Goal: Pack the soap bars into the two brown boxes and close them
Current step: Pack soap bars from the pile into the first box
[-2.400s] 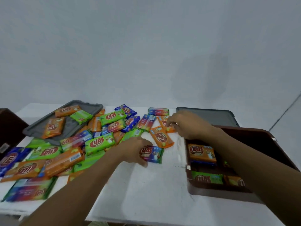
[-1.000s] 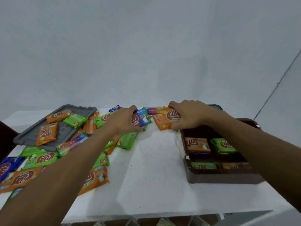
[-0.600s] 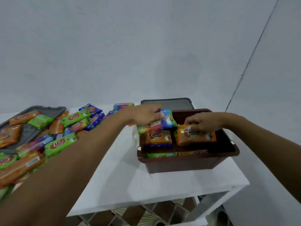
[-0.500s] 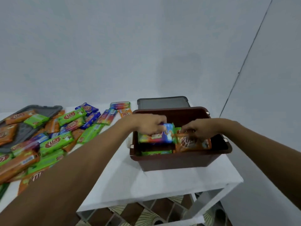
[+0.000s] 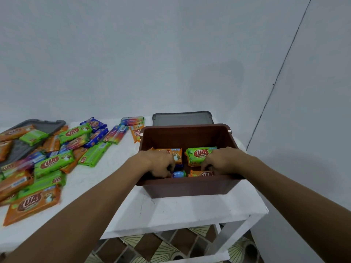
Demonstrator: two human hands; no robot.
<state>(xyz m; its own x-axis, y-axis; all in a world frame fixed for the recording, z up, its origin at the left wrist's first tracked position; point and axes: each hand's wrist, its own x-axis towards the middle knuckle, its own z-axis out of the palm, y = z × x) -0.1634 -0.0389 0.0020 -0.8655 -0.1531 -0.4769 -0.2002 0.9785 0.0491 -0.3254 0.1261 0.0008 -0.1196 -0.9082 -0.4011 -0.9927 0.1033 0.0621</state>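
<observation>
Sunk lower into brown plastic box: left hand curled on blue-wrapped soap bar, right hand on orange-wrapped soap bar. Placing step; next, release, then fetch from left pile of wrapped bars.

Both our forearms reach forward and converge. Our left hand and right hand sit knuckles-up, side by side but apart, fingers curled downward, fingertips hidden.

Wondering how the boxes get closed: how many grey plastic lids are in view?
2. One grey plastic lid lies just behind the open brown plastic box; the other lid lies at far left, partly covered by wrapped soap bars. Others could lie hidden under the pile.
</observation>
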